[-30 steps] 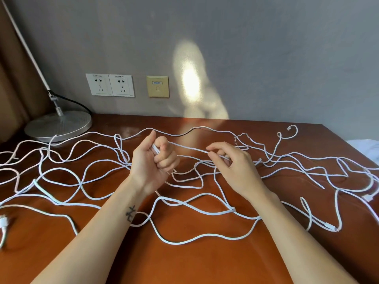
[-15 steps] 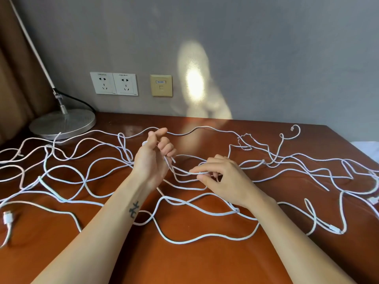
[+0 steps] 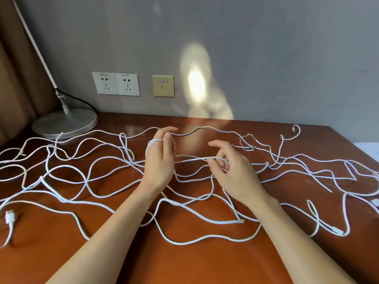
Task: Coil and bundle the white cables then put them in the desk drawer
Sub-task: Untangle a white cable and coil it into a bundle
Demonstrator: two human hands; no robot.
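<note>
Head view: the white cables [image 3: 192, 158] lie spread over the worktop [image 3: 205, 263] from 9 o'clock to 3 o'clock. In the middle, the left hand [image 3: 161, 160] stands up with a loop round its fingers, thumb pinning it, likely as a spool. At its 3 o'clock, the right hand [image 3: 233, 171] pinches the strand, probably to feed more on.

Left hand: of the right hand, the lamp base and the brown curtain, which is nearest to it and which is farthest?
1. Right hand, just to its right, pinching a white cable.
2. Lamp base, farther off, back left.
3. Brown curtain, far left, beyond the lamp base.
</note>
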